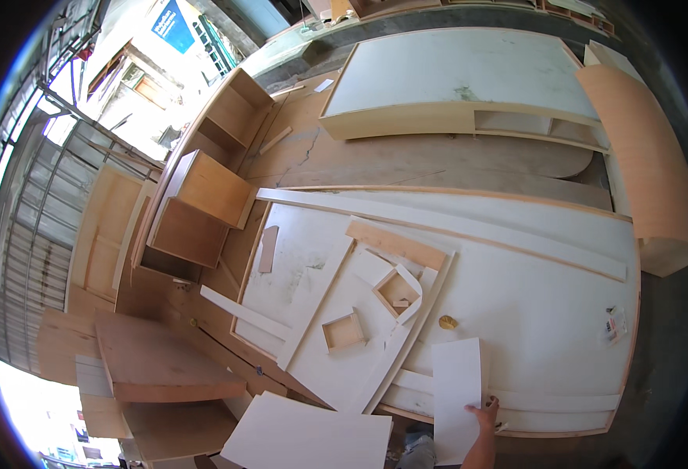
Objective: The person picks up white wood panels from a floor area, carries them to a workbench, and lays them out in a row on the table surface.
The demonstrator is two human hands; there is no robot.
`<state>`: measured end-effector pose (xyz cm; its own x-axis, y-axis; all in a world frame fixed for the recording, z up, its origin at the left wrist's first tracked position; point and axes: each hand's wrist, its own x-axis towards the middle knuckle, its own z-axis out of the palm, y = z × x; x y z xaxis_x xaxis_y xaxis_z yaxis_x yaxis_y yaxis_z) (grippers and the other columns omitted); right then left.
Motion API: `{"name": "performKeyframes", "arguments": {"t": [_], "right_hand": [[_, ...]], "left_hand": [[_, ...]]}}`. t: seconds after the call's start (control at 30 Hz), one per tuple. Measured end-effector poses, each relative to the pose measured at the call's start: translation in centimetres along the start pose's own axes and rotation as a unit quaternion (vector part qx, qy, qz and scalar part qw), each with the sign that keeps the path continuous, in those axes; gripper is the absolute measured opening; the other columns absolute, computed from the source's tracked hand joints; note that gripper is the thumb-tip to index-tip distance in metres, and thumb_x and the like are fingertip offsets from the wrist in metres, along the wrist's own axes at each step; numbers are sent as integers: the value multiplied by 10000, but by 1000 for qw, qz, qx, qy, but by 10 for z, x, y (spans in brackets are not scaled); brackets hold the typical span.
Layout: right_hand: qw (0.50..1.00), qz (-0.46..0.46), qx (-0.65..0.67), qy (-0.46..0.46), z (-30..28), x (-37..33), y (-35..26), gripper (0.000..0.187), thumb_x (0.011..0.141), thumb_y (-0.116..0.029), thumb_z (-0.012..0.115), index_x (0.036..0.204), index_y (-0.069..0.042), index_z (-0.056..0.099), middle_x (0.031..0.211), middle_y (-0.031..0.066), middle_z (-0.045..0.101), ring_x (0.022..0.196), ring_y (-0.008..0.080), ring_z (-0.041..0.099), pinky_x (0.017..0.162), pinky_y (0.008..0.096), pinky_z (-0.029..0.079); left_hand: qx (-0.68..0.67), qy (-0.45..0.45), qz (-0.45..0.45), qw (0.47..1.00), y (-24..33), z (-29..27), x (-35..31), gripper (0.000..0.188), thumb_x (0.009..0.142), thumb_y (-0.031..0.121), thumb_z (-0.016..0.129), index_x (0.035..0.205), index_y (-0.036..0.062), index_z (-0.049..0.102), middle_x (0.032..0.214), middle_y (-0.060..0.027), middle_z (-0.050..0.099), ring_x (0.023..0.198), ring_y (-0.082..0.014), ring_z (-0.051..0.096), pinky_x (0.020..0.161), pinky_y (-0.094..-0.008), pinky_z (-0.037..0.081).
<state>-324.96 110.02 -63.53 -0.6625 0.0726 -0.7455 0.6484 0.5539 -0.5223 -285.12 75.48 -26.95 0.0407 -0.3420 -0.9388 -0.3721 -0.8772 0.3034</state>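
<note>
My right hand (484, 412) grips the right edge of a white rectangular board (455, 383), thumb on its face and the other fingers at its edge. The board's far end lies over a big white-topped panel (539, 320) with a wooden rim. My left hand is not in view. To the left of the board, a framed white panel (352, 367) lies aslant, with two small open wooden boxes on it, one square (344, 332) and one beside a curved white strip (411, 301). A small yellowish disc (448, 322) rests just beyond the held board.
Another white board (309, 434) lies near my legs (418, 453). A long white strip (437, 227) crosses the big panel; a clear plastic packet (616, 324) lies at its right. Brown cabinets (195, 195) stand left, a long white-topped unit (453, 74) beyond, a curved wooden sheet (648, 148) right.
</note>
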Motion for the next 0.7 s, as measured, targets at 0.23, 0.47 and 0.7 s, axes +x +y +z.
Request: {"name": "performKeyframes", "arguments": {"t": [0.23,0.47,0.7], "right_hand": [[985,90,-142,-25,-6,-40,-58,1281,343,-401,981,1370,7,334,1365,261,449,1248,421,482,1067,529,364],[949,28,-293,-113,-9,-16,-51,1365,310,-504,949,1362,133,357,1285,310,549,1246,406,512,1112,514,330],[985,-85,-148,-19,14,-37,-39,1256,354,-390,960,1371,88,397,1266,295,566,1210,395,545,1044,411,443]], "left_hand": [[-33,8,-29,999,6,32,-48,442,786,383,632,1006,-1,622,866,-183,671,710,-295,636,620,-422,559],[-92,47,15,994,15,39,-44,459,773,383,653,1000,-16,628,834,-171,681,677,-287,644,590,-399,559],[-108,36,49,992,33,56,-74,449,775,368,649,1007,-15,619,853,-175,670,686,-283,623,600,-386,539]]}}
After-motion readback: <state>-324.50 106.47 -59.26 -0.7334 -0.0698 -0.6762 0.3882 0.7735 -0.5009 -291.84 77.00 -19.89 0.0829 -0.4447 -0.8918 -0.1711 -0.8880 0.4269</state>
